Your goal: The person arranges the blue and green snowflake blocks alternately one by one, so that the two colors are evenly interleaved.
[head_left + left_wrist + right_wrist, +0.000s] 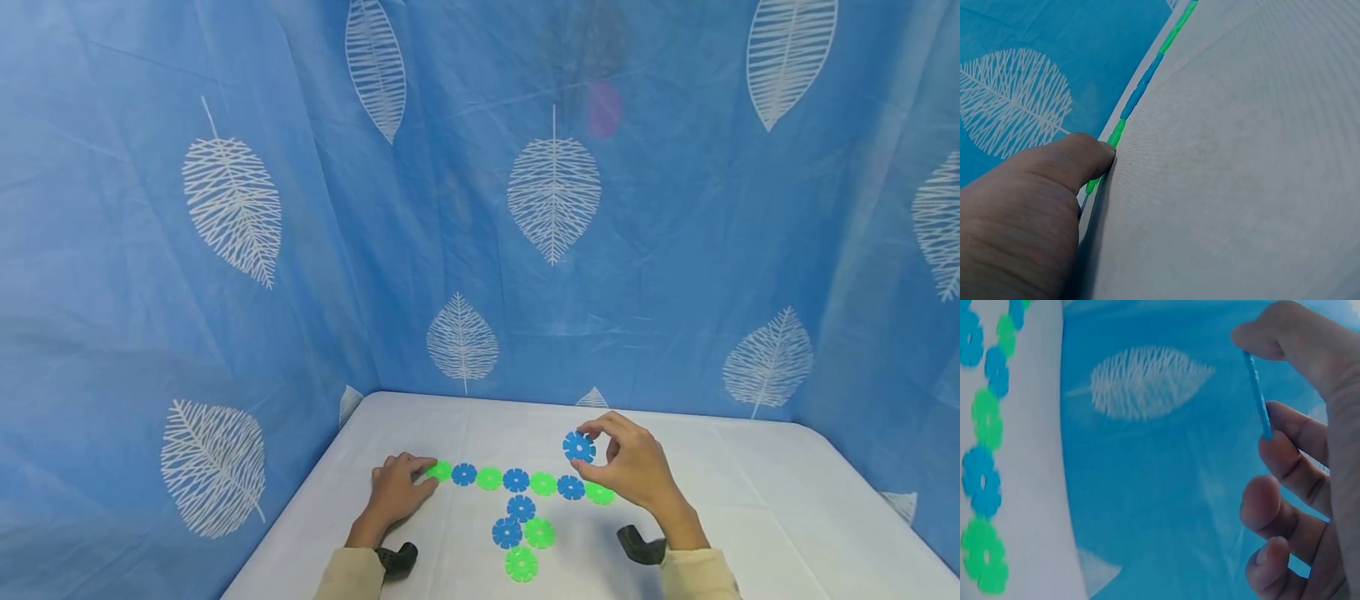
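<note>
In the head view my right hand (637,465) pinches a blue notched plastic disc (579,447) between thumb and fingertip, above the right end of a row of discs. The right wrist view shows this blue disc (1257,394) edge-on, gripped at its rim, while the other fingers are loosely curled. My left hand (397,493) holds the green disc (440,472) at the row's left end, thumb and finger at its edges. Seen from the left wrist, the thumb of the left hand (1041,194) presses on a green disc (1117,133).
The row alternates green and blue discs and ends at the right with a green disc (600,493). Below its middle lie more discs, among them a blue disc (507,532) and a green disc (521,564). A blue leaf-patterned curtain (637,292) surrounds the white table (750,500).
</note>
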The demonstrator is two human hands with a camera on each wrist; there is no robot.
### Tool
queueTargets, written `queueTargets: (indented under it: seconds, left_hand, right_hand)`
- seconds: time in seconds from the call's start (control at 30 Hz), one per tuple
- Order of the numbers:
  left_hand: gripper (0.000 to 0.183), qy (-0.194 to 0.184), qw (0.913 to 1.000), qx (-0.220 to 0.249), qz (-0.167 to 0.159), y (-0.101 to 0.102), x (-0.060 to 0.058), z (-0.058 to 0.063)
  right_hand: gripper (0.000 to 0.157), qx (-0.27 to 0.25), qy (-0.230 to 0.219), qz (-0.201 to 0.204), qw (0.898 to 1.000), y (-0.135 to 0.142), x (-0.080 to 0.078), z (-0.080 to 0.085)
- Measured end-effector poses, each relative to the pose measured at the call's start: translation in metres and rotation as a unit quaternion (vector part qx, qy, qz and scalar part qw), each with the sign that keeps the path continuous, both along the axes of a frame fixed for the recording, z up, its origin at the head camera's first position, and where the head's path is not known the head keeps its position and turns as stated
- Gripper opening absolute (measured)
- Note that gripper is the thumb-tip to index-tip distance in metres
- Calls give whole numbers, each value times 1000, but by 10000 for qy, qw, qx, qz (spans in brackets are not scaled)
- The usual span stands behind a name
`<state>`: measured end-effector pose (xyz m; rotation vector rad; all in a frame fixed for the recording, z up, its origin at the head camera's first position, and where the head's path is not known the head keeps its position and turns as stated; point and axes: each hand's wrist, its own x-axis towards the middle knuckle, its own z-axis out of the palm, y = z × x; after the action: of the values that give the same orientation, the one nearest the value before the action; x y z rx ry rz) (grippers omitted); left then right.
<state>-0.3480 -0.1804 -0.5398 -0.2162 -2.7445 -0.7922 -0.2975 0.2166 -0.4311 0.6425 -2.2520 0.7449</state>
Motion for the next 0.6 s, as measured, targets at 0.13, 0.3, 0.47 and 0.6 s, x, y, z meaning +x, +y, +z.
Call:
queueTargets:
  seconds: [0.13, 0.3, 0.47, 0.6]
  left_hand:
    - [34, 7, 10000, -24, -5, -1, 1, 0]
    - [34, 43, 10000, -30, -3, -3, 0, 3]
    - [34, 7, 10000, 9, 2, -3, -2, 1]
    - [34, 37, 10000, 33, -5, -2, -2, -1]
  right_hand:
    - [39, -50, -298, -138, 9994, 14, -6, -9]
    - [38, -258, -667, 46, 9974, 31, -12, -20]
    - [38, -342, -1157, -108, 9926, 50, -15, -36]
    - [38, -415, -1646, -153, 9854, 63, -18, -49]
